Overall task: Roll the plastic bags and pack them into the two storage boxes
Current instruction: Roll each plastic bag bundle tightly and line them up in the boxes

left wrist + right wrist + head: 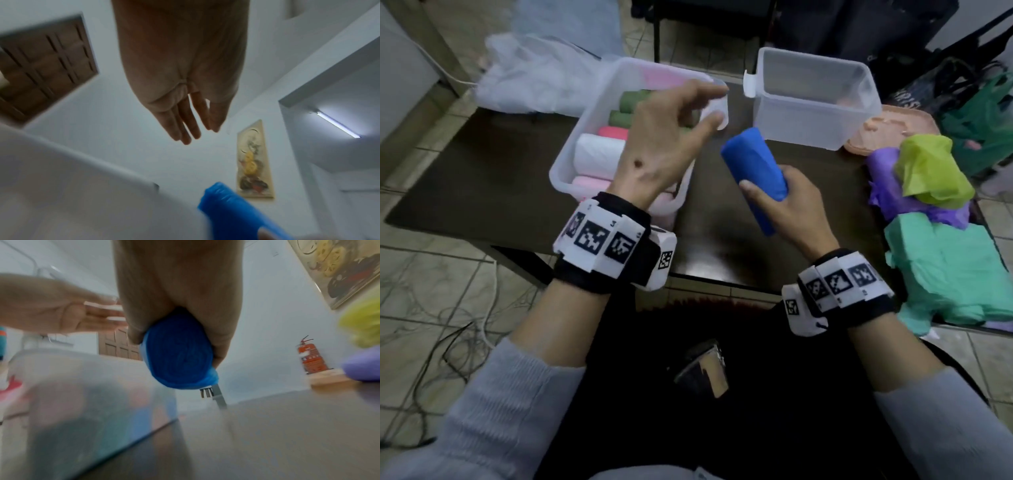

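The right hand (787,198) grips a blue roll (755,171) near its lower end, fingers and thumb curled round it, at the centre of the head view, above the table (482,171) between the two boxes. The left hand (664,144) hovers over the left box (566,164) with fingers loosely spread and holding nothing; the left wrist view shows them straight and apart.

The left box, upper centre-left, already holds green, pink and white rolls in a row. The right box (815,126), upper centre-right, looks empty. Unrolled bags (941,240) lie heaped at the right edge.

The likely risks: the roll is held by one end only, so its free layers could loosen and uncoil before it is set down. The left box appears nearly full, so pushing the roll in there might crush or dislodge its neighbours; the right box seems the safer target.
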{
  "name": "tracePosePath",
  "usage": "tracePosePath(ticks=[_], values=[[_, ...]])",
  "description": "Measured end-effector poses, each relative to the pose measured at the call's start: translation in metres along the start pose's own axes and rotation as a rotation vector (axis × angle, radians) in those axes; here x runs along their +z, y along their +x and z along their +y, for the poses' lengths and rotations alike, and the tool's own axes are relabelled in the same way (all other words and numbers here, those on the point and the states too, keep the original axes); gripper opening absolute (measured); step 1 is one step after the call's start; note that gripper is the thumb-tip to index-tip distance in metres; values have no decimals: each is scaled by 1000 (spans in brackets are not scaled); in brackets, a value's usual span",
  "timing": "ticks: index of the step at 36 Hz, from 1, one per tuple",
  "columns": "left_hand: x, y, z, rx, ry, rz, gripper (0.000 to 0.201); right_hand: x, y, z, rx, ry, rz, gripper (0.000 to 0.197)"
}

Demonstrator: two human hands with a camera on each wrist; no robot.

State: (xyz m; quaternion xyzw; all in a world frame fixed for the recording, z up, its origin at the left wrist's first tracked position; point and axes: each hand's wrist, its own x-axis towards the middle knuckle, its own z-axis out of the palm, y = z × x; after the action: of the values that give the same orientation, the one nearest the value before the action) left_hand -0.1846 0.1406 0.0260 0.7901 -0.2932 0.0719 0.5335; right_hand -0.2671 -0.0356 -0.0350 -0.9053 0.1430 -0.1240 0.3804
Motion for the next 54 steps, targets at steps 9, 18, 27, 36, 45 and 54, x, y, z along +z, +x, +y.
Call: tracePosePath(ticks=[9, 18, 27, 36, 45, 54], values=[[-73, -17, -55, -344, 179, 426, 37, 17, 78, -86, -200, 11, -65, 44], [-66, -32, -85, -658, -25, 464, 32, 48, 115, -122, -364, -223, -288, 57], [-64, -35, -86, -657, -231, 513, 33, 72, 126, -126, -292, -335, -519, 52], [-63, -36, -82, -677, -297, 555, 33, 81, 114, -123, -343, -375, -395, 44], [-62, -36, -82, -652, -277, 554, 33, 85, 112, -125, -325, -389, -346, 46], [-61, -38, -78, -617, -426, 513, 27, 98, 64, -130, -400, -651, -410, 79]])
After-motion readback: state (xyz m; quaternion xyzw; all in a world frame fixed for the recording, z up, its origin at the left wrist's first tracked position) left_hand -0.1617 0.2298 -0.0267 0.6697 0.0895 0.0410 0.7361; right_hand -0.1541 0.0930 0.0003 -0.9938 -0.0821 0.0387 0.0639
